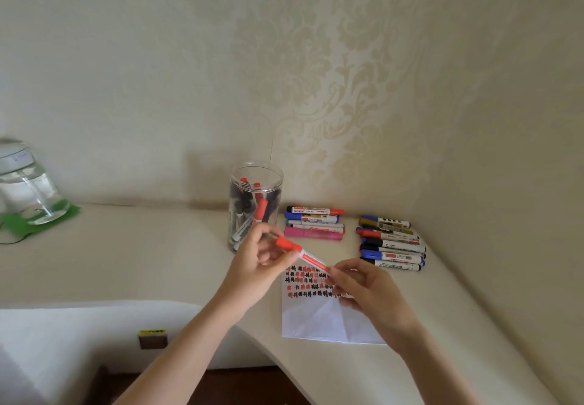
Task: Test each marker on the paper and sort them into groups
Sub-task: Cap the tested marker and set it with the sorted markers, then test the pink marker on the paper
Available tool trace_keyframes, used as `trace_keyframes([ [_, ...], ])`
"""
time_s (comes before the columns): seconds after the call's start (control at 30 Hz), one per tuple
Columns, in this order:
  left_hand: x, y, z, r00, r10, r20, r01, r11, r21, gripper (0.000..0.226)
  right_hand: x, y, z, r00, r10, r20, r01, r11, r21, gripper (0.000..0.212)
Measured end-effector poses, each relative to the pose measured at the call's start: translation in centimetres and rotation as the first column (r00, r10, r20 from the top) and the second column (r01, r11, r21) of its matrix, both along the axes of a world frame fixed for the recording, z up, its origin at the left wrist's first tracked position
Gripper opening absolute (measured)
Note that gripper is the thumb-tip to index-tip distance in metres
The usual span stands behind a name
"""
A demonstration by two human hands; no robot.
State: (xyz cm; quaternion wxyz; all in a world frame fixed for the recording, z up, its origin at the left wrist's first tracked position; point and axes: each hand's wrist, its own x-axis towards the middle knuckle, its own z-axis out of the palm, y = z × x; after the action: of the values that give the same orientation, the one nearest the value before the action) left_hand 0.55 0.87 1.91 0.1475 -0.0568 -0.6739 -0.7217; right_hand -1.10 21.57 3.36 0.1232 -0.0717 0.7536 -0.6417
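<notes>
Fingers of the left hand (252,265) and right hand (363,284) pinch opposite ends of a red marker (300,253) held above the scribbled paper (319,319); a straight pull should uncap it cleanly, judging by the grip.

Soft, even daylight; faint shadow behind the jar (256,202). Wide-angle bending warps the edges, and the water bottle (27,183) blurs.

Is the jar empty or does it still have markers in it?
Not empty. The jar stands upright and open, with several markers still inside, seen through its clear wall.
</notes>
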Motion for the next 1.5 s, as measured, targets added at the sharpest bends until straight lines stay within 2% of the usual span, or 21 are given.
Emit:
trace_keyframes([
  [0.07,-0.4,0.4,0.4,0.993,0.072,-0.092,-0.071,0.997,0.007,0.032,0.0,-0.9,-0.1,0.997,0.061,-0.04,-0.059,0.997,0.048,0.018],
  [0.17,-0.8,0.7,1.0,0.975,0.08,-0.209,-0.096,0.993,-0.064,0.037,-0.3,-2.3,-0.4,0.995,0.071,-0.069,-0.07,0.997,0.03,0.017],
  [0.3,-1.3,0.3,2.3,0.966,0.126,-0.225,-0.138,0.99,-0.038,0.043,-0.6,-4.5,-0.1,0.987,0.048,-0.156,-0.048,0.999,0.006,0.016],
  [0.43,-2.6,-1.7,5.4,0.946,0.188,-0.263,-0.19,0.982,0.019,0.041,-1.7,-5.5,0.7,0.952,0.009,-0.305,0.022,0.995,0.097,0.021],
  [0.57,-4.5,-5.2,10.1,0.871,0.324,-0.369,-0.34,0.94,0.023,0.043,-3.2,-4.6,-0.1,0.941,-0.017,-0.338,0.09,0.975,0.202,0.007],
  [0.67,-6.1,-7.3,12.2,0.813,0.391,-0.431,-0.479,0.87,-0.113,0.039,-4.0,-4.0,-1.2,0.943,-0.003,-0.332,0.102,0.954,0.282,0.007],
  [0.77,-7.4,-7.9,11.5,0.804,0.384,-0.454,-0.553,0.764,-0.333,0.04,-4.6,-3.7,-2.2,0.947,0.004,-0.322,0.112,0.933,0.341,0.007],
  [0.83,-8.0,-7.7,10.0,0.827,0.355,-0.436,-0.55,0.677,-0.489,0.041,-5.0,-3.4,-2.8,0.947,0.0,-0.32,0.123,0.923,0.365,0.007],
  [0.93,-8.6,-7.4,8.0,0.865,0.319,-0.388,-0.501,0.609,-0.615,0.037,-5.5,-2.8,-3.5,0.952,-0.016,-0.305,0.133,0.92,0.368,0.008],
  [1.03,-8.9,-7.2,7.4,0.867,0.311,-0.388,-0.497,0.56,-0.662,0.029,-5.9,-2.4,-3.9,0.957,-0.028,-0.288,0.143,0.912,0.385,0.008],
  [1.17,-9.0,-7.2,8.7,0.876,0.285,-0.39,-0.481,0.438,-0.759,0.025,-7.1,-2.3,-3.8,0.96,-0.047,-0.277,0.166,0.89,0.424,0.006],
  [1.27,-9.0,-7.6,9.1,0.839,0.292,-0.46,-0.542,0.357,-0.761,0.027,-8.6,-2.3,-3.4,0.946,-0.04,-0.322,0.199,0.855,0.48,0.004],
  [1.33,-9.0,-8.1,8.8,0.813,0.303,-0.497,-0.578,0.313,-0.754,0.019,-9.5,-2.4,-3.2,0.933,-0.018,-0.361,0.217,0.826,0.52,0.005],
  [1.4,-9.1,-8.7,8.8,0.819,0.346,-0.457,-0.563,0.332,-0.757,0.011,-10.4,-2.6,-3.2,0.926,0.004,-0.378,0.22,0.807,0.549,0.006],
  [1.5,-9.3,-9.2,9.7,0.84,0.416,-0.349,-0.512,0.396,-0.762,0.011,-11.6,-3.1,-3.3,0.928,0.034,-0.371,0.205,0.785,0.585,0.008],
])
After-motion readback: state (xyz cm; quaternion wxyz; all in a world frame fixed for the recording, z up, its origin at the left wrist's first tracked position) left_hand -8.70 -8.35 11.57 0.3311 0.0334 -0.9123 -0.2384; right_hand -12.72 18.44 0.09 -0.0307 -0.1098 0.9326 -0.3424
